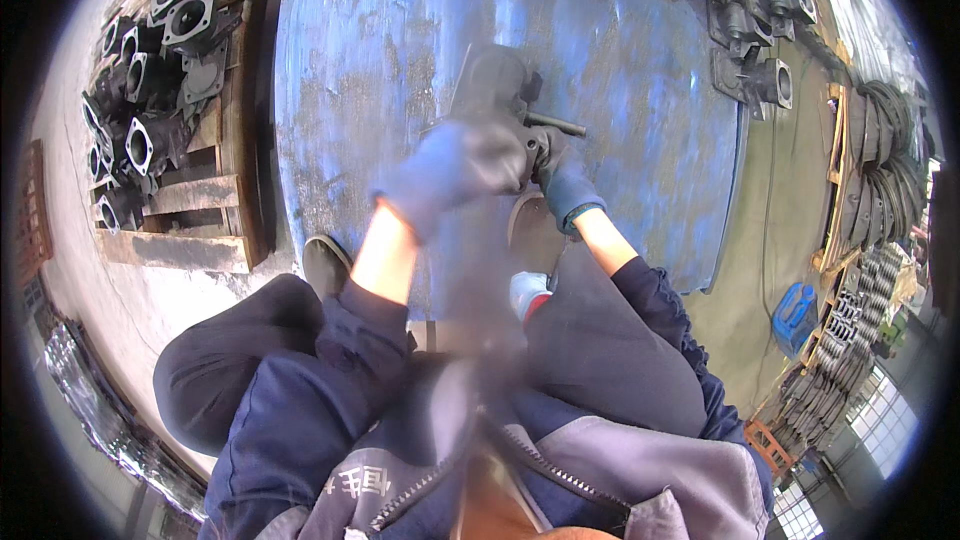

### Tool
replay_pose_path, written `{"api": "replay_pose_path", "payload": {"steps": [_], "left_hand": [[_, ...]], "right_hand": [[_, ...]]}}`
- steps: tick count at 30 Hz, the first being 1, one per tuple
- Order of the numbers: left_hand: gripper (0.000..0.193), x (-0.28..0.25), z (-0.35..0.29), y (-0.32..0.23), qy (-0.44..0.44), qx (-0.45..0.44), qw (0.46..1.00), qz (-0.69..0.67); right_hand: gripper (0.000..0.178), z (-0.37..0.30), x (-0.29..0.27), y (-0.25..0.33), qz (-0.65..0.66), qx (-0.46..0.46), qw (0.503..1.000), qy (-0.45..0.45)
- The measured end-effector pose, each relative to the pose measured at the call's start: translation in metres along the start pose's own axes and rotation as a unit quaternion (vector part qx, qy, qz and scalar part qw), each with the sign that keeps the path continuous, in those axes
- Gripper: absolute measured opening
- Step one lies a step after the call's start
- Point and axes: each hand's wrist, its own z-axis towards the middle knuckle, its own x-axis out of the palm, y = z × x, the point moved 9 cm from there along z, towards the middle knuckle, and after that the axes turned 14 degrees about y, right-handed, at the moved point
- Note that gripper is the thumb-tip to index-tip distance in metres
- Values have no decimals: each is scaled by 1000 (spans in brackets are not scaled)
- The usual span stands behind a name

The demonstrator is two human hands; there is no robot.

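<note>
A dark grey metal casting [492, 80] lies on the blue, worn worktable top in front of me, with a thin metal rod [557, 124] sticking out of its right side. My right hand [562, 180], in a blue glove with darkened fingers, is closed on the casting's near right part, just below the rod. Over the casting's near left side is my left hand [445, 172], also gloved in blue. Motion smears its fingers, so whether it grips anything cannot be made out. A dark rounded shape at its fingertips is blurred too.
The blue table [350, 70] spreads around the casting. Several flanged castings [150, 145] sit on a wooden pallet [200, 252] at left; more castings [745, 20] crowd the far right corner. A blue plastic container [795, 320] stands on the right floor, near stacked metal parts [850, 330].
</note>
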Motion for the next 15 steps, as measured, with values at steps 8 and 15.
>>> {"api": "replay_pose_path", "payload": {"steps": [8, 15], "left_hand": [[42, -66, -66, 116, -242, -271, 932, 15], [50, -20, -35, 158, -217, -181, 933, -224]], "right_hand": [[103, -5, 5, 3, -400, 75, 901, 151], [96, 4, 6, -2, -387, -1, 911, 142]]}}
